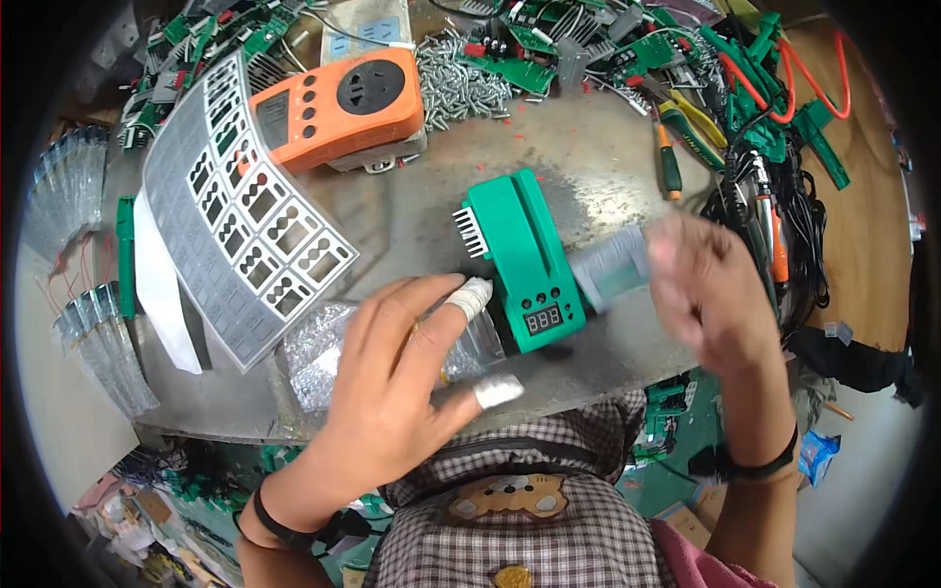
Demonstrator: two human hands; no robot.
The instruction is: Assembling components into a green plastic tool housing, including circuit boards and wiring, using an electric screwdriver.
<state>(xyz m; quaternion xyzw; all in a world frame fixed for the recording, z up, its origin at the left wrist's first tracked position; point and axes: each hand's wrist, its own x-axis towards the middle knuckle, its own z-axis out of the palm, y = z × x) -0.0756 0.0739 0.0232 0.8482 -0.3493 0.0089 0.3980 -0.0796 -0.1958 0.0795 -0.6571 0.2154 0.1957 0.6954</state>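
Note:
A green plastic device (524, 255) with a small digit display, buttons and white metal fins lies in front of me on the bench. My left hand (392, 363) is open, its fingers spread, with white tape on the thumb and index finger. The index fingertip is beside the device's left edge; whether it touches cannot be made out. Under that hand lies a clear plastic bag (314, 358). My right hand (711, 294) is smeared by motion, to the right of the device. Between it and the device is a blurred grey piece (610, 271); whether the hand holds it is unclear.
A sheet of grey labels (230, 206) curves at the left. Behind stand an orange socket meter (338, 108), a heap of screws (461, 83) and green circuit boards (652, 59). A screwdriver (669, 162), yellow-handled pliers (696, 127) and black cables (809, 235) lie right.

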